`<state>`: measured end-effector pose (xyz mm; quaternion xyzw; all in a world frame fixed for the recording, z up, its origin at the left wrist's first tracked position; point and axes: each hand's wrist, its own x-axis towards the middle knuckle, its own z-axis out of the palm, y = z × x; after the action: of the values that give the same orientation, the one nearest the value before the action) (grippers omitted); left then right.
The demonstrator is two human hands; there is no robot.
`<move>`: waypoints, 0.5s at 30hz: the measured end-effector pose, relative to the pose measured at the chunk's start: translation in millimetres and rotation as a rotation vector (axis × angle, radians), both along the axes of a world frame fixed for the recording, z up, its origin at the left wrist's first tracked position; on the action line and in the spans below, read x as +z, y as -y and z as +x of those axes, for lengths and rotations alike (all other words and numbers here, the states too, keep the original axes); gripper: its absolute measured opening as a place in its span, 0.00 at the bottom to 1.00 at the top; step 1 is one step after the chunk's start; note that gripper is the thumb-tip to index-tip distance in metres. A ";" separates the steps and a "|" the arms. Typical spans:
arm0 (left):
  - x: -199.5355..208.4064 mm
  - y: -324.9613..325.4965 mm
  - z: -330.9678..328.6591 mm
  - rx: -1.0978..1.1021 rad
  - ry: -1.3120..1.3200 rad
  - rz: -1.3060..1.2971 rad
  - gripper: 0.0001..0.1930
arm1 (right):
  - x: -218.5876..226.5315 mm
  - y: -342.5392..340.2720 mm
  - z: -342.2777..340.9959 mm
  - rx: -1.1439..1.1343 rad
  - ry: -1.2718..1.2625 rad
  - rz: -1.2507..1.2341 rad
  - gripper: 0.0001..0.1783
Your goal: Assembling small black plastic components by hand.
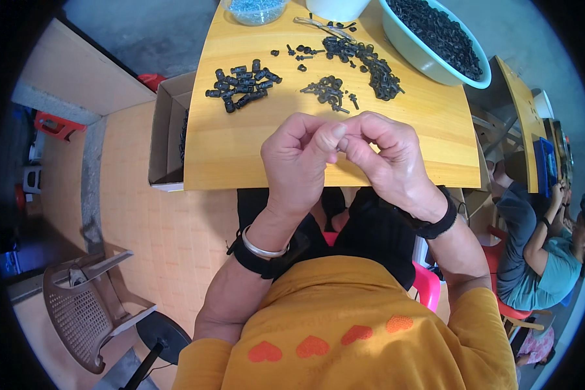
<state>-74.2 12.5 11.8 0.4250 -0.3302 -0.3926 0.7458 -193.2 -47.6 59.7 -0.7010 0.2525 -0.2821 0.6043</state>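
Above the front part of the wooden table [435,162], my two hands meet fingertip to fingertip. The fingers of my left hand [299,156] are pinched together, and those of my right hand [390,156] press against them. Whatever sits between the fingertips is too small and covered to make out. Just beyond the hands lies a loose cluster of small black plastic parts [330,90], some with thin stems. To the left is a group of black cylindrical pieces [244,84]. A larger heap of black ring-like parts [383,81] spreads at the right.
A pale green basin [409,49] full of black parts stands at the far right, near a white container [338,8] and a tub of clear bluish bits [257,12]. A cardboard box [169,123] adjoins the table's left edge. Another person [546,260] sits at the right.
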 end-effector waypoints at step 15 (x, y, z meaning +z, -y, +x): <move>2.5 -1.1 -4.5 -0.189 -0.377 0.169 0.10 | 0.3 10.8 -5.1 -0.083 0.085 -0.080 0.04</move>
<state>-78.8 13.5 14.3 0.3721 -0.1892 -0.5595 0.7161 -198.3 -58.5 60.0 -0.7011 0.2437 -0.3463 0.5737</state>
